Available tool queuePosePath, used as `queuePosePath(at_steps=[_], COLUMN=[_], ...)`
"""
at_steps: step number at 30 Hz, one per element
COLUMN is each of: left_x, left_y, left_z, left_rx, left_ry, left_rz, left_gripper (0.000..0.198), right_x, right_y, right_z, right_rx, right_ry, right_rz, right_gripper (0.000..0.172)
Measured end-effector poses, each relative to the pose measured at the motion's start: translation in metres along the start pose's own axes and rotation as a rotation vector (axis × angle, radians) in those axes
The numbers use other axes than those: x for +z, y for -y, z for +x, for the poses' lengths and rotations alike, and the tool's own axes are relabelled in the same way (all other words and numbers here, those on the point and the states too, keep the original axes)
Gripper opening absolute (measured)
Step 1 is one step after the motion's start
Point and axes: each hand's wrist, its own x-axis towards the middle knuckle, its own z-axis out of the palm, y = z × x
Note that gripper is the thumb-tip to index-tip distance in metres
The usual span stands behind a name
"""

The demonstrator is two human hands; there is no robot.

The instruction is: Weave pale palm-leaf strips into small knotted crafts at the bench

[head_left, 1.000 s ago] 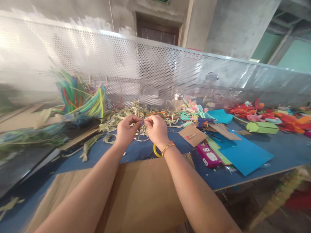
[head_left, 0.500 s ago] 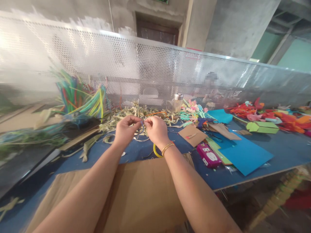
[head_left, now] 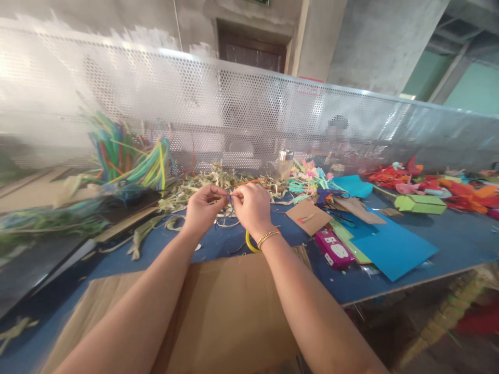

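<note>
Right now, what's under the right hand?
A yellow ring shows against the blue table below the right hand, which pinches a thin blue strand with the left hand. Only part of the ring shows; the wrist covers the rest.

Both bare forearms rose from the bottom edge and converged a little above the middle of the view. The left forearm (head_left: 148,291) came in from 7 o'clock and pointed toward 1 o'clock; the right forearm (head_left: 307,306) came in from 5 o'clock and pointed toward 11 o'clock. The left hand (head_left: 202,208) was curled, back toward the camera, its thumb and forefinger pinched at its 3 o'clock side. The right hand (head_left: 252,206) mirrored it, knuckles up, with fingertips (head_left: 237,195) pinched at its 9 o'clock side. The 2 pinches nearly touched. The right wrist, bent slightly, wore a thin gold bead bracelet (head_left: 268,238).
</note>
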Motion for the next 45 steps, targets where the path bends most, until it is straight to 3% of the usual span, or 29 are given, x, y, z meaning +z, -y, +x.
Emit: queuePosePath(at_steps=[23, 25, 29, 45], left_x=[0.0042, 0.0048, 0.0055, 0.0026], left_y=[-0.0007, -0.0019, -0.0039, 0.0001], left_z=[-0.0017, -0.002, -0.0021, -0.0007], left_rx=[0.09, 0.1, 0.108, 0.12], left_ry=[-0.107, -0.104, -0.093, -0.037], left_rz=[0.125, 0.124, 0.138, 0.169], left_gripper=[0.007, 0.006, 0.006, 0.009], right_x=[0.0084, 0.0087, 0.0072, 0.0022], right_y=[0.008, 0.007, 0.0052, 0.0022], right_z=[-0.0035, -0.0038, -0.0036, -0.0013], right_rx=[0.068, 0.084, 0.08, 0.048], right_ry=[-0.014, -0.018, -0.011, 0.023], right_rz=[0.209, 0.212, 0.198, 0.141], right_gripper=[0.009, 0.006, 0.018, 0.007])
